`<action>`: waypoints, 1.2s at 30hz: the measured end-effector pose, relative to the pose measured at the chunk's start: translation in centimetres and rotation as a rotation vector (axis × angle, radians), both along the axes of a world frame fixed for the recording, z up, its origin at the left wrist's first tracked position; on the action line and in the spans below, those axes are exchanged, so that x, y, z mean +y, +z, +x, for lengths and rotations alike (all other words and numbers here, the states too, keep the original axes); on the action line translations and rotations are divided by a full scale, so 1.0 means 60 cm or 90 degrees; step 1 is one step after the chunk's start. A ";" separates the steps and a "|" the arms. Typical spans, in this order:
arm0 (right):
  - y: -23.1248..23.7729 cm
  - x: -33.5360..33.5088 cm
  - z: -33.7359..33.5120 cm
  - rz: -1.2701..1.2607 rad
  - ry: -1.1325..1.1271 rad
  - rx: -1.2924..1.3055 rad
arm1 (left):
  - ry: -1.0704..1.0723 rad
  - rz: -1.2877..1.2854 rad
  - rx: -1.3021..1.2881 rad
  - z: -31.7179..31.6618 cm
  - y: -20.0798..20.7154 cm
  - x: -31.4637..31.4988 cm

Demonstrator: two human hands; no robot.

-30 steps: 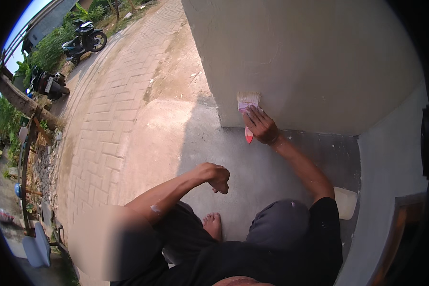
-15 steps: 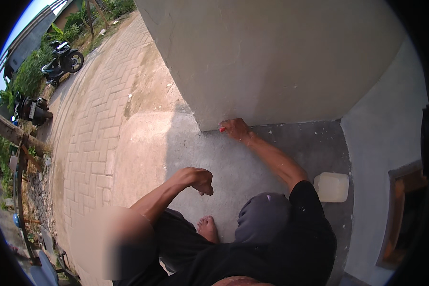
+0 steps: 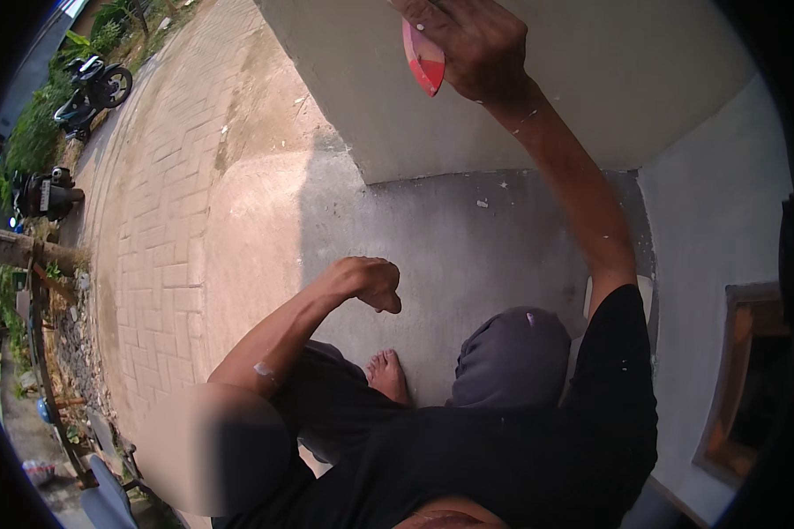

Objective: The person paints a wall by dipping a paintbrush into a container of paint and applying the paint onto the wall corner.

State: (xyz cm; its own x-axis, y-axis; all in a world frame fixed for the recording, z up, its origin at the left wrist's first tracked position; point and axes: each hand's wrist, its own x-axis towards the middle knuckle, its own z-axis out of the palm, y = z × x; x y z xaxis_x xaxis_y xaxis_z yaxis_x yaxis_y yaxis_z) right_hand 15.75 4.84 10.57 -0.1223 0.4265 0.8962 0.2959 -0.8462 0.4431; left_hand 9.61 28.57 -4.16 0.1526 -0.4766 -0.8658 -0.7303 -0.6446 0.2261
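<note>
My right hand (image 3: 481, 48) is raised in front of the plastered wall (image 3: 591, 62), its fingers closed around a flat, pointed red-and-pink piece (image 3: 426, 66). The piece's red tip points down; its upper part runs under my fingers, and I cannot tell its exact kind. Below and to the left, my left hand (image 3: 375, 284) hangs from a bent wrist over the grey concrete floor (image 3: 432, 220). Its fingers are curled in, and whatever they may hold is hidden. It touches neither the wall nor the floor.
A pale plastic container (image 3: 646, 300) stands behind my right upper arm, partly covered. My bare foot (image 3: 386, 375) and bent knee (image 3: 512, 357) are below. Another wall with a wooden frame (image 3: 723, 379) is at right. Brick paving (image 3: 163, 203) and parked motorbikes (image 3: 93, 93) lie left.
My right hand has risen from the wall's base to high up before the wall, bringing the red-and-pink piece along. My left hand keeps its curled pose. The view has tilted slightly.
</note>
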 end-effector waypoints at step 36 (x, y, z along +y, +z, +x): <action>0.150 -0.066 -0.138 0.328 0.125 0.216 | -0.069 0.029 0.085 0.008 -0.013 -0.068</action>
